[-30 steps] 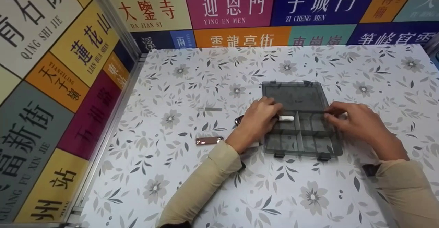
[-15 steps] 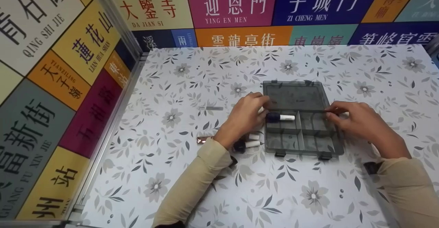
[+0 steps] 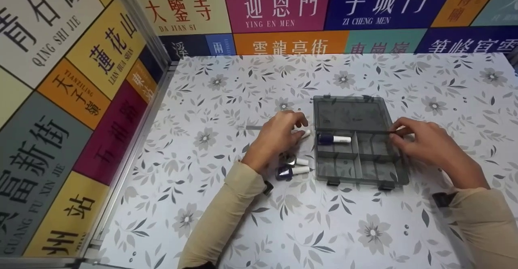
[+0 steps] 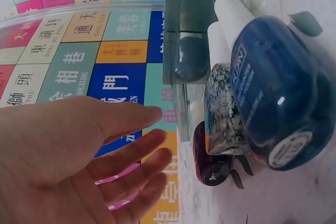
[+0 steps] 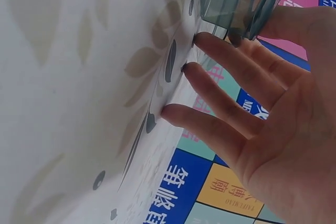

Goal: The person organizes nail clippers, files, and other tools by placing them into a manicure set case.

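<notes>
The grey translucent organizer box [image 3: 357,154] stands with its lid [image 3: 350,115] folded back. In its left compartment beside the lid lies a dark blue nail polish bottle [image 3: 327,139] with a white cap. My right hand [image 3: 429,143] pinches the box's right edge near the hinge; its other fingertips touch the tabletop. Left of the box, my left hand [image 3: 279,133] hovers, fingers relaxed and holding nothing, above a white-capped dark red bottle [image 4: 205,156]. Nearer me lie a glitter nail polish bottle [image 4: 224,114] and another dark blue bottle [image 4: 283,93], caps toward the box.
A slim grey strip [image 3: 251,127] lies on the table behind my left hand, partly covered. The floral tabletop [image 3: 327,228] meets walls of coloured sign panels [image 3: 279,4] at the back and left.
My left hand has let go of the dark blue bottle in the compartment and drawn left, off the box. My forearm now hides the brown item on the table. My right hand stays put.
</notes>
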Tool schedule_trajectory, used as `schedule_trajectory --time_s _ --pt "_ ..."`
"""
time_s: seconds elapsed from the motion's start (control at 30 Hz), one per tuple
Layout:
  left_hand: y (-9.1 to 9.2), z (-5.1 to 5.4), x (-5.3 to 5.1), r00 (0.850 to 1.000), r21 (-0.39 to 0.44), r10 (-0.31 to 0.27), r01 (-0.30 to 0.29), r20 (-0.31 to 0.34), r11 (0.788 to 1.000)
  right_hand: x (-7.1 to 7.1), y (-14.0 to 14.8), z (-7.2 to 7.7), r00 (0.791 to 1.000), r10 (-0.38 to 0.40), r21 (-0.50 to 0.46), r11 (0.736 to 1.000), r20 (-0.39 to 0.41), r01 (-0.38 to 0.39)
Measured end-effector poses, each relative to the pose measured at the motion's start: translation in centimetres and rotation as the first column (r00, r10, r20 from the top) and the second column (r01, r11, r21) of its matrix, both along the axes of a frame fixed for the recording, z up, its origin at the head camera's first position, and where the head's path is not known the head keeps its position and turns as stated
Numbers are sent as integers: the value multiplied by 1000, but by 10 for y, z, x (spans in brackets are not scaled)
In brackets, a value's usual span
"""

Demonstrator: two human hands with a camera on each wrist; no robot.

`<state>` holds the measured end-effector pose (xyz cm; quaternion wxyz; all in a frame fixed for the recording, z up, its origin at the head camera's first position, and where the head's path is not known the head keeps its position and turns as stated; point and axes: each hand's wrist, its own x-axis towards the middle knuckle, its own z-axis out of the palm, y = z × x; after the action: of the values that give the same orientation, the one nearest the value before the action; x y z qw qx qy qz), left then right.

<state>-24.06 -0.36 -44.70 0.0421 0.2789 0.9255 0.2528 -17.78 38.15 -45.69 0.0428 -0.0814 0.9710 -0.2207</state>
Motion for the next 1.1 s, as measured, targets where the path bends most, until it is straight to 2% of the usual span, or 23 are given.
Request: schedule_trajectory --time_s 0.3,0.47,0.77,1.1 --pt "-7 1 0 998 -56 37 -34 51 998 -5 -2 0 1000 -3 -8 1000 25 3" --pt "-9 1 0 997 -94 33 -26 75 995 -5 -2 -1 999 0 -6 1000 34 1" --pt "-10 -2 1 988 -60 16 -7 152 998 -2 0 -2 1000 24 -21 1000 0 -24" --pt "-8 -5 1 987 -59 3 7 158 998 -1 0 -2 1000 23 -26 999 1 -23"
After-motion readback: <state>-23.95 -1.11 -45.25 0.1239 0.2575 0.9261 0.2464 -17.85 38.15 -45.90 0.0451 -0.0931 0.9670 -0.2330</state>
